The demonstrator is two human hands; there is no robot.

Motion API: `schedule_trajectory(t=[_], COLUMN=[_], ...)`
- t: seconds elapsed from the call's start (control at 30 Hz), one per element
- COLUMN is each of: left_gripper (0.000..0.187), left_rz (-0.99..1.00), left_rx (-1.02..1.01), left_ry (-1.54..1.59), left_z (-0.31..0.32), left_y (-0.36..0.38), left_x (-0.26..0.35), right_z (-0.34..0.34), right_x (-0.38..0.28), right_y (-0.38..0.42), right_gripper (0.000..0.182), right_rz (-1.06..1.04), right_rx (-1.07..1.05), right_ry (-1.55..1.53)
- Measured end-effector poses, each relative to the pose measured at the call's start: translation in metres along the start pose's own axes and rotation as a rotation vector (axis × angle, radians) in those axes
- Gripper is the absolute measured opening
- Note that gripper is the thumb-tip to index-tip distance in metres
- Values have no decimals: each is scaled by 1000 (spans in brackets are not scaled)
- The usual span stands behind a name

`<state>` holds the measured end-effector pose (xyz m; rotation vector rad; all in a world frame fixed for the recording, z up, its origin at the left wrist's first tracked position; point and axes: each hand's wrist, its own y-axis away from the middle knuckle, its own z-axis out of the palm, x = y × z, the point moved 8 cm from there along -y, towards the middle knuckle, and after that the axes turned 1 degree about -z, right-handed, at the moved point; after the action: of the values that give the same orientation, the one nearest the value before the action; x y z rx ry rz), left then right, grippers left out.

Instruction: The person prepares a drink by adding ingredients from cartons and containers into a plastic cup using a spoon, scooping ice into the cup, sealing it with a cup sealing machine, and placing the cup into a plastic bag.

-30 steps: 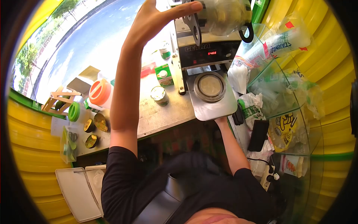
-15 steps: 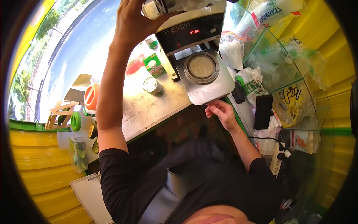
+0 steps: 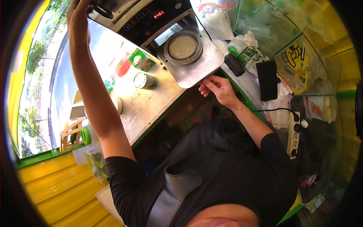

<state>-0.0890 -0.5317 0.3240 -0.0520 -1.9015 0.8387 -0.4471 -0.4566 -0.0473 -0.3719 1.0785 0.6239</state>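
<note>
A black-fronted GETRA machine with red digits stands at the top centre. Its metal tray juts toward me, with a round ring holder set in it. Thumb and forefinger of my right hand are pinched at the tray's front edge. My left hand is raised at the top left, beside a black handle on the machine. The frame's top edge cuts off part of its fingers, so its grip is unclear.
Left of the machine, a can and a green carton stand on the counter. To the right lie a black phone, a dark case, plastic bags and a power strip.
The view has shifted and tilted, so the machine sits higher and further left. My left hand appears closer to the black handle's side. My right hand remains at the tray's edge.
</note>
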Motion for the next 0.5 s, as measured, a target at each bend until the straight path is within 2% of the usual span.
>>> schedule_trajectory(t=[0.13, 0.23, 0.5], left_gripper=[45, 45, 52], left_rz=[40, 34, 168], left_rx=[-49, 1, -20], left_ry=[19, -32, -132], left_z=[3, -3, 5], left_y=[3, 2, 13], left_x=[5, 1, 15], right_z=[0, 3, 13], right_x=[3, 3, 7], right_y=[-1, -7, -53], right_gripper=[24, 24, 26], right_rz=[-9, -16, -54], right_rx=[7, 6, 4], right_ry=[12, 9, -21])
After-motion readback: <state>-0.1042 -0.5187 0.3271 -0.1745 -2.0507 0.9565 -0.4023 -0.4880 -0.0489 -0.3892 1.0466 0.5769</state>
